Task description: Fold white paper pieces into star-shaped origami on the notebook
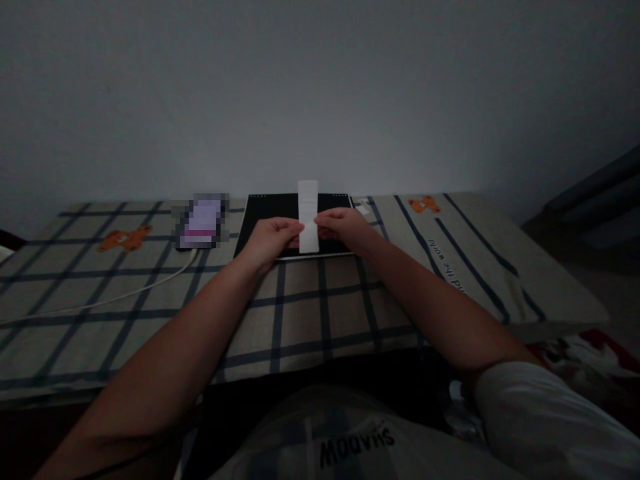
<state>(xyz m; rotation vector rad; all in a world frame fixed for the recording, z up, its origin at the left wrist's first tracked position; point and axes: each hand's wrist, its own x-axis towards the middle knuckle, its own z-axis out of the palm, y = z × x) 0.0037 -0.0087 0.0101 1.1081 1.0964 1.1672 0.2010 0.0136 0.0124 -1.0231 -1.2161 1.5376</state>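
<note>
A narrow white strip of paper [308, 203] stands up between my hands, its crease lines running across it. My left hand [273, 239] pinches the strip's left edge between thumb and fingers. On the opposite edge, my right hand [343, 225] pinches it in the same way. Both hands are over a flat black rectangular board or notebook [270, 205] with a pale edge and small white dots along its far corners. The fingers hide part of the strip's middle and part of the black surface.
A blurred phone [203, 221] with a lit screen lies to the left, and a white cable [150, 287] runs from it. Small white scraps [363, 207] rest right of the black board. A checked tablecloth [320, 300] covers the table, which meets a grey wall [320, 100].
</note>
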